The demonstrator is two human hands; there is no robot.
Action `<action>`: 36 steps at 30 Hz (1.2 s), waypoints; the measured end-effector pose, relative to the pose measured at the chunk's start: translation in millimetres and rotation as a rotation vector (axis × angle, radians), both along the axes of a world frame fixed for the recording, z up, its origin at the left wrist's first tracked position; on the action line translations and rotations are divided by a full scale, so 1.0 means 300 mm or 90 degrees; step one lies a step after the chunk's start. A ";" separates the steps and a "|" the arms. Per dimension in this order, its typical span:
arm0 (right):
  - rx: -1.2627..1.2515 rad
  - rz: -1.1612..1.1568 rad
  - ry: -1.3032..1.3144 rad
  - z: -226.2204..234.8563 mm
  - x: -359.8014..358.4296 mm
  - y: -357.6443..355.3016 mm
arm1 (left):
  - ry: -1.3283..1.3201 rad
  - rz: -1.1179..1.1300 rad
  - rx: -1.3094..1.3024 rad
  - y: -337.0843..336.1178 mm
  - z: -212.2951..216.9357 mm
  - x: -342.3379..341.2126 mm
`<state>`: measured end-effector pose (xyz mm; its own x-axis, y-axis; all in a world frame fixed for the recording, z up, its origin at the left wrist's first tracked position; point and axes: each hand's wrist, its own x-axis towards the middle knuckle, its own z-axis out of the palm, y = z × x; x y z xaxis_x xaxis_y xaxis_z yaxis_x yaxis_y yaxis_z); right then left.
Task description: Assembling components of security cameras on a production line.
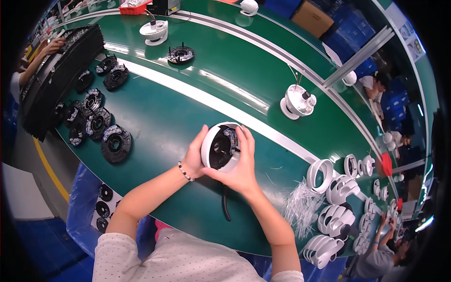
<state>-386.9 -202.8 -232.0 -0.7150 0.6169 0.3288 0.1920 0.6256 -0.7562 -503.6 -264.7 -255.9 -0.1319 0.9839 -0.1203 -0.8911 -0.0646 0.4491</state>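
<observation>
Between my two hands is a white round housing (pixel 229 166), tilted so that its open side shows. Inside it sits a black disc (pixel 218 152) with a small circuit board along one side. My left hand (pixel 193 157) is wrapped round the housing's left side. On the other side, my right hand (pixel 243 171) grips it, with the fingers over the far rim and the thumb along the near edge. A black cable (pixel 226 204) hangs down beneath my right hand; where its upper end goes is hidden.
Several black round parts (pixel 116 144) lie to the left beside a black ribbed bin (pixel 61 77). On the right are a heap of thin white strips (pixel 301 207) and stacked white rings (pixel 320 176). White camera-like units (pixel 299 102) stand on the green belt (pixel 225 80) beyond. Other people work at both sides.
</observation>
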 end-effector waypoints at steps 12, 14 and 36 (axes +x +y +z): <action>0.026 0.049 -0.069 0.003 -0.027 0.049 | 0.101 -0.121 -0.031 0.003 -0.010 -0.080; 0.015 0.059 -0.063 -0.017 -0.016 0.053 | 0.131 -0.138 -0.018 -0.005 -0.017 -0.080; 0.086 -0.194 -0.057 -0.044 0.092 0.039 | 0.110 0.213 -0.119 0.372 -0.084 -0.088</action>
